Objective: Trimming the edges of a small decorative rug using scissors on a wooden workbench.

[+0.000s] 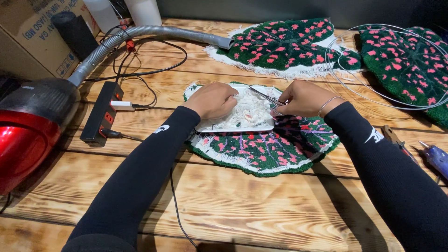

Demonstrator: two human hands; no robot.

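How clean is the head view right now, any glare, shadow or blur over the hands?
Head view: sharp on the left hand, right hand and scissors; the white backing cloth looks slightly washed out; the arms cast dark shadows on the wooden table; a highlight sits on the red vacuum cleaner; the edges bend slightly.

The near part of the wooden counter (261, 205) is open, crossed only by a thin black cable (179, 212), so a hand could pass freely there. To the left the way is crowded by a red vacuum cleaner (25, 135), its grey hose (140, 35) arching across the back, a black power strip (100, 112) and loose wires. On the right, a wire hoop (387, 65), a leaf-shaped rug (410, 65) and a glue gun (436, 158) near the edge narrow the room, while another leaf-shaped rug (284, 44) fills the far middle.
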